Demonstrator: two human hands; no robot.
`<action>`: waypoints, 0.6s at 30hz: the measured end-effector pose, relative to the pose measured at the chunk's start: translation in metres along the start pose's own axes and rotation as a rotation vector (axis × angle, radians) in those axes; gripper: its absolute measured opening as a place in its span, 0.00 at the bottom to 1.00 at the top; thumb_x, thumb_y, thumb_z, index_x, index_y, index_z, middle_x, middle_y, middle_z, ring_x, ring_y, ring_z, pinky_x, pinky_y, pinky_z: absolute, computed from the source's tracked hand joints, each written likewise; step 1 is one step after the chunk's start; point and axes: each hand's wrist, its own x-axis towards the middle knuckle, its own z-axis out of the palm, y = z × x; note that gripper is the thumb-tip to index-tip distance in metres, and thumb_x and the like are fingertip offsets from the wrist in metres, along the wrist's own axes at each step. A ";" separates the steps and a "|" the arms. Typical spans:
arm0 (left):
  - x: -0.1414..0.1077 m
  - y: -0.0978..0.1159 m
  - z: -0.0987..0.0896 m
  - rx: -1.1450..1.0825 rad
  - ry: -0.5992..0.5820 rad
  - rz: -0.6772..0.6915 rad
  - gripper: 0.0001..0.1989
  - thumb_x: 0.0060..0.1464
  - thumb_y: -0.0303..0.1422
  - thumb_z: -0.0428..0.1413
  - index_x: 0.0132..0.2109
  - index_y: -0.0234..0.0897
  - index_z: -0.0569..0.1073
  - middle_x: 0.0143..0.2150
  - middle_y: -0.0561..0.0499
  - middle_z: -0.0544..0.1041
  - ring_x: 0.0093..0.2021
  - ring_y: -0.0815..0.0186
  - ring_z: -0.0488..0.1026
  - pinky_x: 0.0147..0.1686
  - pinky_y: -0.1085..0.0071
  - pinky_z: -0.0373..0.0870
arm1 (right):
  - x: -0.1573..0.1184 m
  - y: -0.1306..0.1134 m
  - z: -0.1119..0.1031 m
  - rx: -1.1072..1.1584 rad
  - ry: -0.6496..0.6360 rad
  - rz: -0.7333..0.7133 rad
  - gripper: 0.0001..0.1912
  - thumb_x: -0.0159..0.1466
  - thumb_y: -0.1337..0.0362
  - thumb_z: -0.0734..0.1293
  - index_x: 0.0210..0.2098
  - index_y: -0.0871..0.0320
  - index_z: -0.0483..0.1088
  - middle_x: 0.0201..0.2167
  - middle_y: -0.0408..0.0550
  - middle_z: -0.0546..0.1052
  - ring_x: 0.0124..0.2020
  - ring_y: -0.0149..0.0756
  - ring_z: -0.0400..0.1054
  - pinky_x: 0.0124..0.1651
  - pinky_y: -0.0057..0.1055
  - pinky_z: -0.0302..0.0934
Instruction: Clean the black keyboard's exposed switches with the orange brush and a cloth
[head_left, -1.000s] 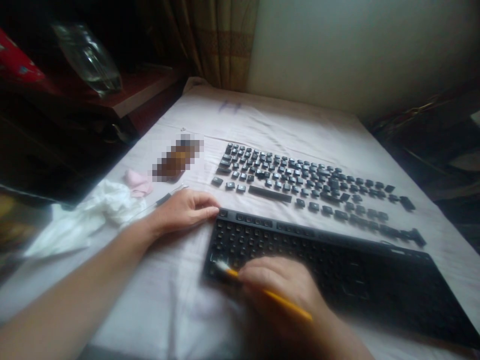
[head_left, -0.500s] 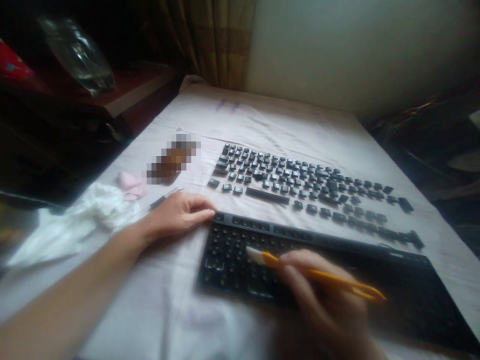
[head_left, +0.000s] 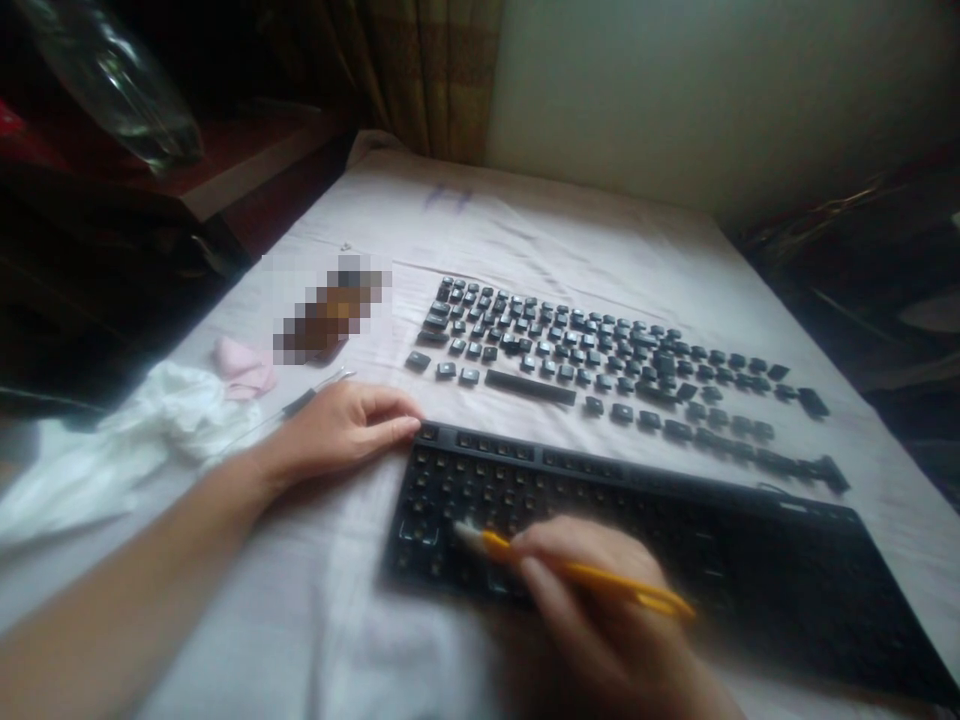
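Note:
A black keyboard (head_left: 787, 570) with its keycaps off lies at a slant on the pale cloth. At its far left corner my left hand (head_left: 345, 425) has thumb and fingers closed on the edge. My right hand (head_left: 607, 580), somewhat blurred, grips a small brush (head_left: 498, 547) with a yellow-orange handle. The pale bristles meet the key sockets in the left part of the keyboard. Beyond it, the loose black keycaps (head_left: 585, 350) are laid out in rows, with the long space bar (head_left: 529, 387) in the nearest row.
Left of the keycaps lie a pixelated item (head_left: 330, 310), a pink cloth (head_left: 246, 368) and crumpled white cloth (head_left: 165, 420). A thin tool with a metal tip (head_left: 330, 382) rests beside my left wrist. A dark red wooden shelf (head_left: 247, 165) holds a clear bottle (head_left: 127, 95).
My right hand has moved the brush left and nearer to me over the sockets. My left hand keeps its place on the keyboard corner. The view has shifted slightly.

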 end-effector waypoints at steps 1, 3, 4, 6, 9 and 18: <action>0.000 0.000 0.000 0.001 0.000 0.000 0.16 0.58 0.49 0.58 0.42 0.44 0.82 0.37 0.55 0.85 0.37 0.63 0.80 0.38 0.72 0.72 | -0.001 0.000 0.000 0.019 0.009 0.012 0.11 0.66 0.75 0.63 0.42 0.52 0.68 0.28 0.40 0.81 0.25 0.33 0.77 0.31 0.26 0.71; 0.000 -0.001 0.000 -0.005 -0.001 0.003 0.17 0.58 0.49 0.58 0.42 0.44 0.82 0.37 0.54 0.85 0.37 0.63 0.80 0.38 0.72 0.72 | -0.003 0.000 0.001 0.052 0.067 0.053 0.11 0.66 0.74 0.63 0.42 0.52 0.69 0.29 0.40 0.81 0.26 0.32 0.77 0.31 0.25 0.71; 0.000 -0.002 0.001 -0.009 -0.002 0.003 0.17 0.58 0.49 0.57 0.42 0.43 0.82 0.38 0.54 0.85 0.38 0.63 0.80 0.38 0.72 0.72 | -0.004 0.001 0.002 0.062 0.102 0.078 0.11 0.66 0.74 0.63 0.41 0.52 0.69 0.28 0.40 0.81 0.26 0.31 0.77 0.31 0.24 0.71; 0.000 -0.003 0.001 -0.019 -0.003 0.004 0.18 0.58 0.50 0.57 0.43 0.43 0.82 0.38 0.54 0.85 0.39 0.62 0.80 0.39 0.72 0.73 | -0.005 0.002 0.003 0.067 0.156 0.123 0.10 0.66 0.74 0.63 0.41 0.52 0.70 0.27 0.40 0.80 0.25 0.31 0.77 0.30 0.23 0.70; 0.001 -0.004 0.002 -0.026 -0.008 0.001 0.18 0.58 0.50 0.58 0.43 0.44 0.82 0.39 0.54 0.85 0.40 0.62 0.81 0.40 0.72 0.73 | -0.003 0.001 0.004 0.057 0.160 0.114 0.10 0.65 0.74 0.64 0.40 0.53 0.70 0.26 0.40 0.78 0.23 0.30 0.75 0.27 0.22 0.69; 0.000 0.000 -0.001 0.014 0.004 0.023 0.16 0.58 0.49 0.58 0.41 0.44 0.82 0.37 0.55 0.85 0.38 0.63 0.80 0.39 0.71 0.72 | 0.000 -0.003 0.009 -0.020 0.042 -0.002 0.09 0.67 0.74 0.63 0.41 0.53 0.67 0.27 0.40 0.79 0.24 0.31 0.75 0.30 0.24 0.69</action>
